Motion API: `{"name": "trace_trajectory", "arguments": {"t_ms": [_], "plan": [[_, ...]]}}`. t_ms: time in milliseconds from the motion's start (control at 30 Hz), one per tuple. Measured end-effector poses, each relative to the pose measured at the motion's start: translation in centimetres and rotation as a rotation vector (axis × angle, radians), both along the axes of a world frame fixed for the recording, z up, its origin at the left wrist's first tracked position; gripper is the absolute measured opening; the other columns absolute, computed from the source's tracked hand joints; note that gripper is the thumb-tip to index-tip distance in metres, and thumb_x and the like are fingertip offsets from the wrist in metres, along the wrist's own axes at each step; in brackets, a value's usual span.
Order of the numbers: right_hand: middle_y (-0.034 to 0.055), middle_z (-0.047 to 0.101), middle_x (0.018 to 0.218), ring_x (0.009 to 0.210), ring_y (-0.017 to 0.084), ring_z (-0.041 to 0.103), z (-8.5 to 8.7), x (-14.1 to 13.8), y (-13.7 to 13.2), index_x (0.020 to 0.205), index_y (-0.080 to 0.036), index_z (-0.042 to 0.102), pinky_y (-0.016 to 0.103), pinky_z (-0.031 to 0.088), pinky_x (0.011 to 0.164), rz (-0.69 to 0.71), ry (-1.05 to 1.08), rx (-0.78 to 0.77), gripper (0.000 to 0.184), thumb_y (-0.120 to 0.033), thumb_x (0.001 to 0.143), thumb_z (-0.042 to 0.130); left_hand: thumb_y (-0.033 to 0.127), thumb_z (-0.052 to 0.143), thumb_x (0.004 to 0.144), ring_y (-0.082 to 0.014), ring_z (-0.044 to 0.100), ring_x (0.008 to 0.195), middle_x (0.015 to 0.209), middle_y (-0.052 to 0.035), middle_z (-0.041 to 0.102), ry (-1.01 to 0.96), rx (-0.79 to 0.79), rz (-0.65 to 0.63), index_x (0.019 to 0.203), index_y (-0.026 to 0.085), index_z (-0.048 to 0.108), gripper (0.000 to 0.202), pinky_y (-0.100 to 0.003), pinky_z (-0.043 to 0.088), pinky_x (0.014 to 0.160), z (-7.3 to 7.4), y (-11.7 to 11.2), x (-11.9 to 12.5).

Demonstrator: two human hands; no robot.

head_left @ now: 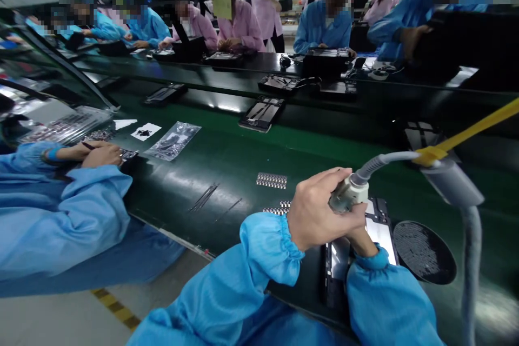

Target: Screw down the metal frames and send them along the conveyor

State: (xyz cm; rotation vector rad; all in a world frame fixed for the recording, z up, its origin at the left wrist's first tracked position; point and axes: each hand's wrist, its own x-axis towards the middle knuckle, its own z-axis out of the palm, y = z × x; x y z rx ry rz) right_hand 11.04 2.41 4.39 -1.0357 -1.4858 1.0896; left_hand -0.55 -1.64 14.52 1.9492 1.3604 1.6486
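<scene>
My left hand (318, 208) is closed around a pale electric screwdriver (351, 194), whose grey cable leaves its upper end. My right hand (362, 239) is just below, close to the tool; its fingers are hidden behind my left hand. Beneath both hands lies an opened tablet-like device (383, 224) with a silver-white inner face, partly covered. A dark glossy panel (336, 262) shows between my sleeves. The screwdriver's tip is out of sight. Right of the device stands a round black dish (424, 252) of tiny dark parts.
A yellow strap (478, 130) holds the grey cable (470, 259) at right. Small-part sheets (271, 180), thin dark strips (205, 197) and a clear bag (174, 140) lie leftward. A co-worker's hands (99, 154) work at far left. Opened devices (261, 113) sit farther back.
</scene>
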Motion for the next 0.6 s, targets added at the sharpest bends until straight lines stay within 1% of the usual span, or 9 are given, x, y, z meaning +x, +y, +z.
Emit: {"name": "trace_trajectory", "arguments": {"t_ms": [133,233,333,400,433,500,533,567,600], "plan": [[0.0015,0.059,0.060,0.051,0.016,0.052,0.0,0.0,0.0,0.071,-0.023,0.060,0.029,0.046,0.044,-0.002,-0.002,-0.003,0.023,-0.040,0.068,0.075,0.025,0.074,0.068,-0.0199,0.070,0.094,0.110,-0.0057,0.072,0.022,0.018,0.027,0.110,0.015,0.064,0.044,-0.033,0.060,0.085,-0.6,-0.1,0.1],[0.0018,0.059,0.060,0.051,0.016,0.053,0.3,-0.1,-0.1,0.070,-0.023,0.059,0.029,0.046,0.045,-0.018,0.013,0.011,0.023,-0.041,0.068,0.075,0.029,0.073,0.071,-0.0203,0.071,0.093,0.108,-0.0054,0.073,0.063,0.030,0.022,0.110,0.016,0.064,0.042,-0.034,0.060,0.082,-0.2,0.1,-0.1],[0.0000,0.058,0.058,0.049,0.016,0.053,1.2,-0.3,-0.3,0.070,-0.024,0.057,0.030,0.046,0.044,-0.034,0.044,0.039,0.024,-0.040,0.068,0.074,0.031,0.073,0.076,-0.0195,0.070,0.094,0.107,-0.0066,0.073,0.085,0.107,-0.005,0.110,0.015,0.064,0.038,-0.032,0.059,0.081,0.3,-0.2,-0.8],[-0.0027,0.057,0.055,0.047,0.016,0.053,2.3,-0.2,-0.5,0.078,-0.023,0.057,0.031,0.048,0.046,-0.045,0.073,0.058,0.023,-0.037,0.070,0.073,0.028,0.072,0.080,-0.0182,0.070,0.093,0.102,-0.0068,0.074,0.084,0.159,-0.002,0.104,0.015,0.065,0.029,-0.030,0.058,0.081,-0.2,-1.2,-1.3],[-0.0041,0.057,0.053,0.046,0.016,0.053,2.9,0.0,-0.6,0.085,-0.023,0.057,0.031,0.048,0.048,-0.058,0.093,0.068,0.023,-0.035,0.073,0.072,0.025,0.069,0.082,-0.0168,0.070,0.090,0.096,-0.0058,0.075,0.100,0.162,-0.017,0.099,0.015,0.066,0.020,-0.029,0.057,0.081,-1.0,-2.0,-1.4],[-0.0066,0.056,0.051,0.044,0.015,0.053,4.1,0.6,-0.7,0.099,-0.021,0.056,0.033,0.049,0.053,-0.102,0.152,0.095,0.027,-0.029,0.077,0.070,0.022,0.062,0.088,-0.0139,0.070,0.081,0.084,-0.0034,0.075,0.209,0.124,-0.122,0.088,0.016,0.066,0.007,-0.026,0.055,0.079,-3.8,-4.1,-0.9],[-0.0075,0.056,0.050,0.044,0.015,0.053,4.7,1.1,-0.8,0.103,-0.020,0.055,0.033,0.048,0.054,-0.129,0.190,0.111,0.030,-0.027,0.078,0.070,0.022,0.057,0.091,-0.0124,0.070,0.079,0.080,-0.0023,0.074,0.306,0.110,-0.247,0.085,0.016,0.066,0.012,-0.024,0.055,0.079,-5.8,-5.3,-0.4],[-0.0081,0.055,0.050,0.043,0.015,0.053,5.2,1.7,-0.9,0.104,-0.020,0.055,0.033,0.048,0.054,-0.160,0.229,0.128,0.031,-0.024,0.078,0.071,0.029,0.053,0.093,-0.0131,0.070,0.082,0.083,-0.0035,0.074,0.419,0.121,-0.353,0.086,0.015,0.066,0.020,-0.025,0.054,0.081,-7.9,-6.6,0.3],[-0.0083,0.055,0.050,0.043,0.014,0.052,5.6,2.3,-1.0,0.104,-0.020,0.055,0.033,0.047,0.053,-0.190,0.262,0.141,0.032,-0.023,0.077,0.072,0.035,0.050,0.094,-0.0153,0.069,0.091,0.091,-0.0052,0.075,0.522,0.166,-0.425,0.090,0.013,0.066,0.027,-0.027,0.053,0.085,-10.0,-7.8,1.0]]}}
